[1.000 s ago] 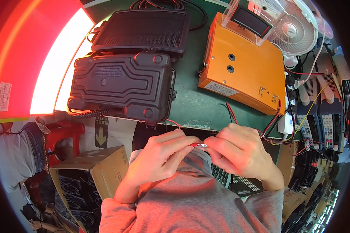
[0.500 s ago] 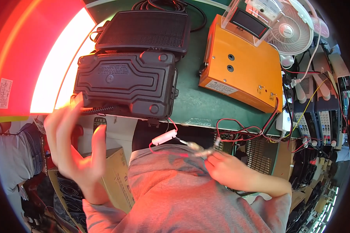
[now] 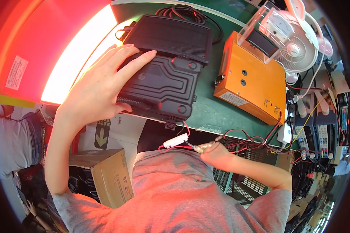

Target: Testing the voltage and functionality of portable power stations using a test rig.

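Note:
A black hard plastic case (image 3: 163, 83) lies on the green table, its ribbed face up and a coiled black cable along its near side. My left hand (image 3: 91, 91) is spread over the case's left end, fingers across the top and thumb by the near edge. At the table's front edge my right hand (image 3: 217, 155) pinches wire clips (image 3: 201, 148), small metallic pieces joined to red and dark wires. Just left of them hangs a white tubular inline holder (image 3: 175, 141) on a red wire, running up to the case.
Behind the case lies a black panel (image 3: 169, 39) with coiled cable. An orange box (image 3: 252, 77) with a meter stands right, its red and black leads trailing over the front edge. A white fan (image 3: 293, 50) and instruments are farther right. A bright red-lit lamp glows left; a cardboard box (image 3: 112, 178) sits below.
My left hand has moved from the air in front of the case onto its left end. The view has shifted, so the case appears farther right. My right hand keeps the clips.

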Demonstrator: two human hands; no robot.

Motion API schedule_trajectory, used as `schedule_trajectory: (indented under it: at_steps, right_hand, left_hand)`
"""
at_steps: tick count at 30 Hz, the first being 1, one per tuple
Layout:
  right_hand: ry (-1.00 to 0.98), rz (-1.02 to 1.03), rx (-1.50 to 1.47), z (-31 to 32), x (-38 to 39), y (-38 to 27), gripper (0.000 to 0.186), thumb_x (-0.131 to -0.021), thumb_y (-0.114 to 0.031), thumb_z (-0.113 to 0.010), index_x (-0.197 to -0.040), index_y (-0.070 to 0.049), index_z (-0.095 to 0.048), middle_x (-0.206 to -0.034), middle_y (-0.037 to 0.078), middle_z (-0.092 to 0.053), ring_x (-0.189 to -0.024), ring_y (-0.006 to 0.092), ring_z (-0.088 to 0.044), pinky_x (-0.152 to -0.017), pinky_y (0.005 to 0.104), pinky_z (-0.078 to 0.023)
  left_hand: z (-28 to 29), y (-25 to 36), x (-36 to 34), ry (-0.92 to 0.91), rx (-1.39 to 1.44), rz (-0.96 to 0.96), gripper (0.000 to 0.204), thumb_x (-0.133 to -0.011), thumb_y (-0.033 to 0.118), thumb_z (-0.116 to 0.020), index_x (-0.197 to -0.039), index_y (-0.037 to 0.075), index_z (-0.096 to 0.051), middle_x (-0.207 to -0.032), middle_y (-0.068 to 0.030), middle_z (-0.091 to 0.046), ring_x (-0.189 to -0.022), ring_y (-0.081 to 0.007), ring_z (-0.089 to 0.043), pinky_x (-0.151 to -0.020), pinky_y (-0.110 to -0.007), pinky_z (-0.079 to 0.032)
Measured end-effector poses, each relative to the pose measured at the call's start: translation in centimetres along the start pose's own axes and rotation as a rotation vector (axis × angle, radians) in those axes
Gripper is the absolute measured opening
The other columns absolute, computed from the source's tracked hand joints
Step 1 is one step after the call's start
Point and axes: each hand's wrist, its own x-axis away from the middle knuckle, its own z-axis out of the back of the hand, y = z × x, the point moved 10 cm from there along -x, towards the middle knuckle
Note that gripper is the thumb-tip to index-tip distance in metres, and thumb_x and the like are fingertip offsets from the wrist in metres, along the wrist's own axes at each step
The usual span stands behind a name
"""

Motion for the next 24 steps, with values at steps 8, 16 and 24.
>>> schedule_trajectory:
  at_steps: [8,16,24]
  right_hand:
    - [0.034,0.63,0.118,3.8,6.4,-13.6,0.023,-0.07,-0.004,-0.058,-0.093,-0.005,-0.061,-0.08,0.006,-0.058,-0.068,0.0219,-0.061,-0.071,0.0489,-0.044]
    - [1.003,0.665,0.062,13.4,7.5,-15.1,0.032,-0.064,0.005,-0.072,-0.094,0.008,-0.061,-0.077,0.01,-0.057,-0.062,0.0193,-0.056,-0.05,0.0271,-0.043]
    - [1.233,0.699,0.198,11.1,6.0,-14.5,0.034,-0.061,0.012,-0.07,-0.093,0.007,-0.061,-0.083,0.014,-0.061,-0.064,0.025,-0.058,-0.057,0.0311,-0.047]
  left_hand:
    - [0.2,1.8,-0.8,0.054,-0.045,-0.093,0.086,-0.055,0.019,-0.079,-0.132,0.009,-0.042,-0.121,-0.0132,-0.047,-0.113,-0.0322,-0.046,-0.093,-0.039,-0.042]
    - [0.3,6.8,-1.3,0.119,-0.191,-0.018,0.061,-0.062,0.027,-0.071,-0.108,-0.008,-0.052,-0.084,-0.0149,-0.056,-0.082,-0.0264,-0.056,-0.07,-0.033,-0.048]
    - [-0.6,7.5,-2.8,-0.116,-0.361,-0.023,0.064,-0.065,0.021,-0.068,-0.124,0.002,-0.048,-0.075,-0.0071,-0.06,-0.071,-0.0184,-0.058,-0.055,-0.026,-0.045]
